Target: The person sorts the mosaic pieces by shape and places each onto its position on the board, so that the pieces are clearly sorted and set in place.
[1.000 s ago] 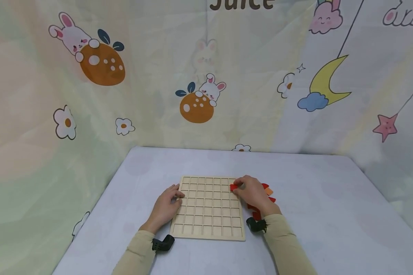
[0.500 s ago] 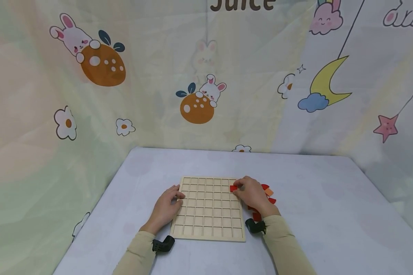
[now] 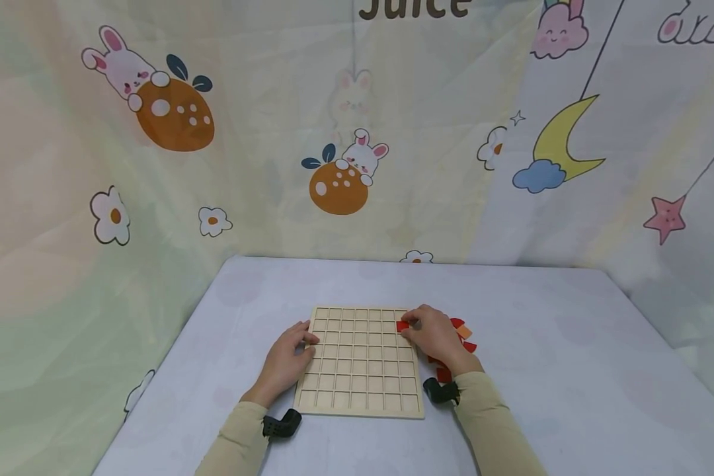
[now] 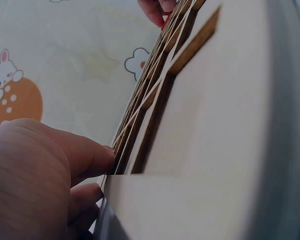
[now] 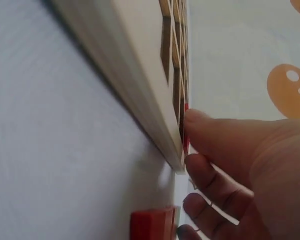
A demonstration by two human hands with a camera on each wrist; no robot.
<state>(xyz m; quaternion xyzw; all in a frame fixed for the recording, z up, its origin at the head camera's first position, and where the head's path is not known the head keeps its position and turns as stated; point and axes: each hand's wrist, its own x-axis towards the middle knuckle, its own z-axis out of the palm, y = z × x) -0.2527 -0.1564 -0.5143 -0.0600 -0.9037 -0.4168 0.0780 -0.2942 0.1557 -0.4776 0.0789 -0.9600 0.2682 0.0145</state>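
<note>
A pale wooden grid board [image 3: 357, 365] lies flat on the table. My left hand [image 3: 282, 365] holds its left edge, thumb on the rim and curled fingers beside it in the left wrist view. At the board's right side, near the far corner, my right hand [image 3: 437, 337] pinches a small flat red tile [image 3: 402, 326] between thumb and fingers. The tile sits at a right-column cell; whether it is fully seated cannot be told. In the right wrist view the same red tile [image 5: 186, 142] shows as a thin strip beside the thumb.
Right of the board, partly behind my right hand, lie several loose red pieces [image 3: 444, 375] and an orange piece [image 3: 465, 332]. White cloth covers the table [image 3: 571, 370]. A printed curtain [image 3: 262, 132] hangs behind it. Each wrist wears a black camera.
Almost nothing moves. The right hand and the red tile stay at the same cell, and the left hand keeps its place on the board's edge. The head view shifts very slightly.
</note>
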